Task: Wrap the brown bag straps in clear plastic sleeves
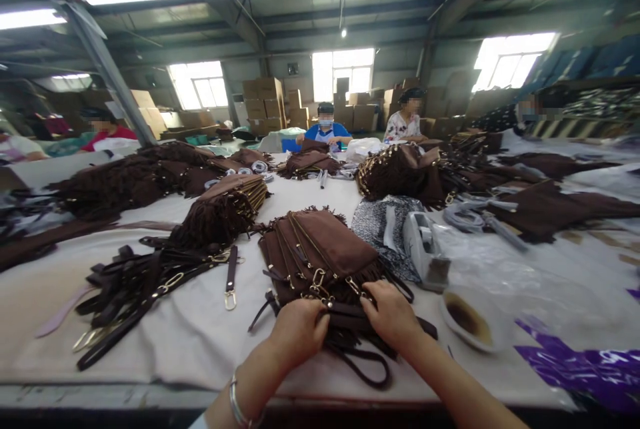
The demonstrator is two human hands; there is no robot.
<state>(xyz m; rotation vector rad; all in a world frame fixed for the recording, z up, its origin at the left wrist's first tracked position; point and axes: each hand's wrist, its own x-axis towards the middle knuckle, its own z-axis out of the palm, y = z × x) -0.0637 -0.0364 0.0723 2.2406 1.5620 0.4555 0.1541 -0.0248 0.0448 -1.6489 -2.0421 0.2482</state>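
A stack of brown zippered bags with fringe lies on the table in front of me, gold clasps along the near edge. My left hand is closed at that edge, thumb and fingers pinched round a dark brown strap beside a metal fitting. At the strap's right part, close to a gold clasp, my right hand also closes on it; its fingertips are partly hidden. A looped wrist strap hangs toward me below the hands.
Loose dark straps with gold clips lie left, near a single short strap. A tape dispenser and a bowl of brown liquid stand right, by purple plastic. More bag piles lie beyond; several people sit across the table.
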